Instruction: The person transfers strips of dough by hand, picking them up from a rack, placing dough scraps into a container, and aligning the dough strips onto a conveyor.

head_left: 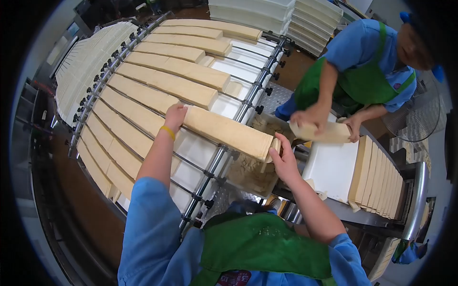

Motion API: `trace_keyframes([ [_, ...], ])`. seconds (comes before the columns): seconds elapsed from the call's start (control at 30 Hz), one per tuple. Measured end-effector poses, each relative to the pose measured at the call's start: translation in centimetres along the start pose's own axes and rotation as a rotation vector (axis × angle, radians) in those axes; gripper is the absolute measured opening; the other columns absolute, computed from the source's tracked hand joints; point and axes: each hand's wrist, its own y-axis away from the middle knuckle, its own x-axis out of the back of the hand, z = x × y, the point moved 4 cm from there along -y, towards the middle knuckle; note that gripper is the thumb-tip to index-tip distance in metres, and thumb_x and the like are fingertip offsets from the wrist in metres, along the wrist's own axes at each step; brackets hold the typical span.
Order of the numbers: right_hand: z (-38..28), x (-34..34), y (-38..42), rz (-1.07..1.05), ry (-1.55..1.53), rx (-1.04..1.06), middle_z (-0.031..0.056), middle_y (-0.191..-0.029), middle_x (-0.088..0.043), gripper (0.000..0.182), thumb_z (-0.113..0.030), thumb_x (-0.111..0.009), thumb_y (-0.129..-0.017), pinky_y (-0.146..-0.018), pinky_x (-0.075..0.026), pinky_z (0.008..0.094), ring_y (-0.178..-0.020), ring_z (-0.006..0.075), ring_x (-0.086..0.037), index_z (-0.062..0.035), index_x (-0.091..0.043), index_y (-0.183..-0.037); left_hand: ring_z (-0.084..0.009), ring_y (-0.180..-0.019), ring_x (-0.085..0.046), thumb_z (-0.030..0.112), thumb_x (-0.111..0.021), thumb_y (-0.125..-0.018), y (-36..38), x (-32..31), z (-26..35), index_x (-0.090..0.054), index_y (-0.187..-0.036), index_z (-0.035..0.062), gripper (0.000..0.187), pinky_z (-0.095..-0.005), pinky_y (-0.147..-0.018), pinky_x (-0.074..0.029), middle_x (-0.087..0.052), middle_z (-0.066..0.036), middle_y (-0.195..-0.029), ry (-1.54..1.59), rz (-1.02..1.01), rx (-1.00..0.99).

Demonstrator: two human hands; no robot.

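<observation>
A long block of stacked, thin, pale dough-like sheets [229,133] lies between my hands, slanting across the guide bar at the conveyor's near edge. My left hand [176,116], with a yellow band at the wrist, has its fingers closed on the block's left end. At the right end my right hand [285,159] curls its fingers and thumb around the sheets, where a few loose layers stick out. Under the block, the white conveyor belt [195,151] shows between lanes. Similar rows of stacked sheets [164,86] lie in lanes beyond my left hand.
A co-worker in a green apron [367,88] holds another stack [322,132], blurred, over a second white belt [334,164]. Stacks stand on edge [377,178] at that belt's right. A bin of scraps [250,174] sits between the belts. White trays [250,16] are piled behind.
</observation>
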Motion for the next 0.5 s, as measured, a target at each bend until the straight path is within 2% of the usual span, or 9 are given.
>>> trace_keyframes([
  [0.1, -1.5, -1.4, 0.0, 0.022, -0.033, -0.036, 0.0169, -0.126, -0.048, 0.048, -0.011, -0.056, -0.090, -0.097, -0.041, 0.0328, -0.114, 0.0240, -0.051, -0.0018, -0.040, -0.134, -0.0322, -0.081, -0.063, 0.007, -0.057, -0.083, 0.1, 0.1, 0.2, -0.066, -0.099, 0.0016, 0.019, -0.0355, -0.072, -0.049, -0.066, -0.019, -0.087, -0.192, 0.182, -0.209],
  [0.2, -2.9, -2.0, -0.2, 0.058, 0.020, -0.030, 0.0147, -0.123, -0.050, 0.046, -0.009, -0.056, -0.091, -0.095, -0.041, 0.0310, -0.110, 0.0208, -0.052, -0.0025, -0.040, -0.133, -0.0395, -0.085, -0.061, 0.002, -0.053, -0.079, 0.8, -0.1, 0.3, -0.064, -0.098, 0.0045, 0.022, -0.0389, -0.078, -0.049, -0.063, -0.021, -0.085, -0.194, 0.089, -0.134],
  [0.3, -3.0, -2.1, -0.2, 0.072, 0.072, -0.038, 0.0112, -0.119, -0.051, 0.045, -0.008, -0.054, -0.092, -0.094, -0.041, 0.0287, -0.107, 0.0165, -0.051, -0.0043, -0.038, -0.134, -0.0387, -0.090, -0.060, -0.001, -0.051, -0.080, -0.5, -0.7, -1.0, -0.061, -0.105, 0.0046, 0.028, -0.0408, -0.080, -0.049, -0.061, -0.021, -0.091, -0.273, -0.057, -0.140],
  [0.37, -3.0, -2.1, -0.2, 0.089, 0.118, -0.050, 0.0114, -0.119, -0.051, 0.045, -0.008, -0.054, -0.092, -0.094, -0.042, 0.0288, -0.107, 0.0166, -0.051, -0.0042, -0.038, -0.133, -0.0356, -0.091, -0.059, 0.002, -0.051, -0.083, -0.4, -0.7, -0.7, -0.059, -0.108, 0.0041, 0.027, -0.0409, -0.080, -0.049, -0.059, -0.020, -0.098, -0.488, 0.037, -0.384],
  [0.4, -3.0, -2.2, 0.0, 0.101, 0.104, -0.057, 0.0136, -0.119, -0.051, 0.045, -0.010, -0.055, -0.091, -0.094, -0.041, 0.0303, -0.109, 0.0194, -0.051, -0.0031, -0.039, -0.132, -0.0340, -0.092, -0.059, 0.003, -0.051, -0.085, 0.3, -0.8, -0.6, -0.058, -0.110, 0.0038, 0.026, -0.0409, -0.080, -0.049, -0.059, -0.020, -0.101, -0.594, 0.083, -0.505],
  [0.5, -2.1, -4.0, -0.6, 0.127, 0.076, -0.056, 0.0189, -0.121, -0.051, 0.046, -0.016, -0.057, -0.090, -0.096, -0.041, 0.0336, -0.111, 0.0259, -0.052, -0.0003, -0.041, -0.130, -0.0387, -0.097, -0.056, 0.006, -0.054, -0.086, 4.2, 0.9, 4.8, -0.059, -0.112, 0.0043, 0.027, -0.0444, -0.085, -0.047, -0.056, -0.021, -0.108, -0.344, 0.334, -0.608],
])
